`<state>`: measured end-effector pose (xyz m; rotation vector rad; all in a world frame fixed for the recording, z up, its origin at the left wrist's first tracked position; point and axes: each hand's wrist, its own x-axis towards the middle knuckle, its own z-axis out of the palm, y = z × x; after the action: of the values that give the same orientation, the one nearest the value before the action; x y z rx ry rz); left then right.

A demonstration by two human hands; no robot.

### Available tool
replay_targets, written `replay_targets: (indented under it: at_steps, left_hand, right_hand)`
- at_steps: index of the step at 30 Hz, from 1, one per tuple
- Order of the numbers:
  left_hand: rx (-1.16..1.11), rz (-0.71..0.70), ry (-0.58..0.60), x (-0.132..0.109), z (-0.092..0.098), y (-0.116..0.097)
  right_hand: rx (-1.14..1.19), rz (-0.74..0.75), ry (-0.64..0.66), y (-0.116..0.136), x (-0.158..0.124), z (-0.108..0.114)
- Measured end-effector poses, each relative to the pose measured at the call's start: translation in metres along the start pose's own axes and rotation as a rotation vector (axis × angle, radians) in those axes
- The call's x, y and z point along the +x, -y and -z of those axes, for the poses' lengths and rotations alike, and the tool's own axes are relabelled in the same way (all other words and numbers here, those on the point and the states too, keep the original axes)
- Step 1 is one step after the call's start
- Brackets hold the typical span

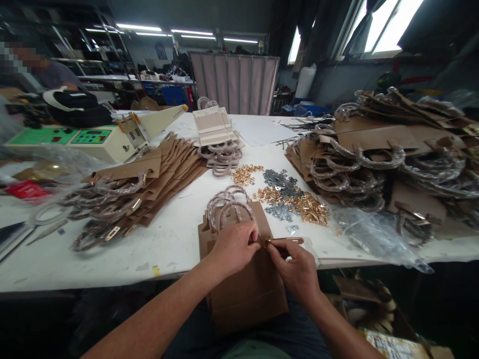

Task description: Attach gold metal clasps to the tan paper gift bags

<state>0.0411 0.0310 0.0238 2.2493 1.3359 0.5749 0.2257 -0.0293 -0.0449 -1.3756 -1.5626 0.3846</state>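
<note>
A brown kraft paper bag [247,294] rests upright against me at the table's front edge, with wrapped loop handles [228,207] rising from its top. My left hand [234,248] is shut on the bag's upper edge at the handle base. My right hand [295,271] pinches a long gold metal clip [286,241] by one end, and the clip's near end sits against the bag's top right edge. The fingers hide the exact contact point.
Loose gold clips [310,209] and grey metal pieces [280,182] lie on the white table [168,254]. Stacked bags with handles [149,179] [374,144] flank them, beside a plastic sack [374,237]. A cream-green machine [93,139] stands far left, near a seated person [56,75].
</note>
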Motion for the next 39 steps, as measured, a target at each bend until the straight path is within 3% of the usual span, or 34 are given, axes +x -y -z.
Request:
replay_targets:
  at_steps: [7, 21, 25, 31, 39]
  left_hand:
    - [-0.018, 0.009, 0.011, 0.001, 0.003, -0.004]
    - [-0.055, -0.029, 0.043, 0.001, 0.003, -0.010]
    - [-0.085, 0.006, 0.046, 0.001, 0.005, -0.011]
    - [-0.104, 0.009, 0.012, -0.001, 0.002, -0.008]
    - [-0.115, -0.014, -0.013, -0.002, -0.001, -0.012]
  right_hand:
    - [-0.073, 0.174, -0.011, -0.003, -0.003, 0.001]
    - [-0.027, 0.094, -0.040, 0.002, 0.000, -0.006]
    - [0.003, -0.001, 0.012, 0.001, 0.001, -0.004]
    - [-0.083, 0.050, 0.167, 0.005, 0.013, 0.006]
    - [-0.102, 0.084, 0.254, 0.007, 0.023, 0.011]
